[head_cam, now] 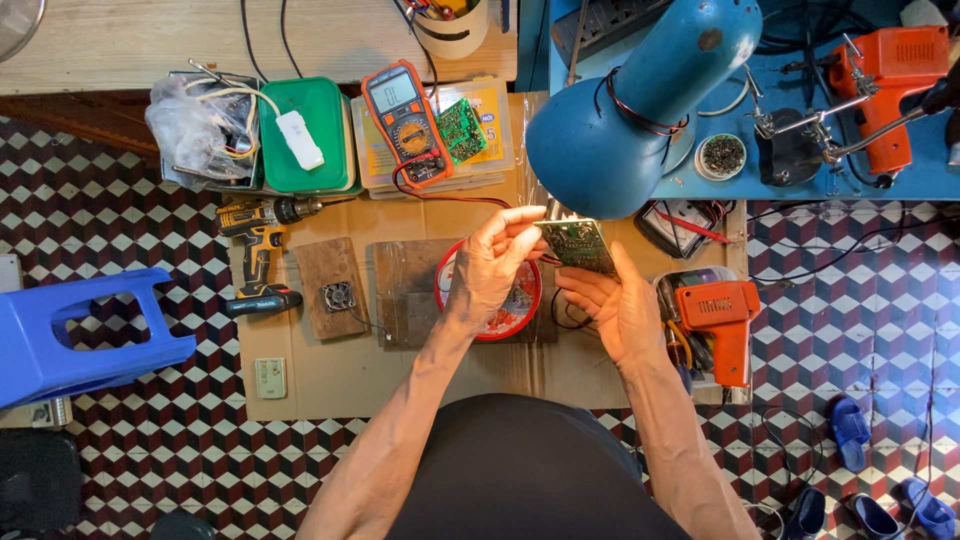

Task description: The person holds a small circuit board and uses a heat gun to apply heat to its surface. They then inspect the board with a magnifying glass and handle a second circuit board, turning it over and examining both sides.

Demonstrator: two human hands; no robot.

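Circuit board [577,244] pinched between left hand [490,270] and right hand [615,305], over red bowl [520,300]; upper edge tucked under blue lamp [625,100]. Bowl contents hard to make out.

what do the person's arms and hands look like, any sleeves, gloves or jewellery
Both arms are bare from the bottom edge of the picture to the fingertips: no sleeves show. The left hand and right hand wear no gloves, and no rings, watch or bracelet are visible. The forearms are lean, with raised veins. A dark garment covers the body below.
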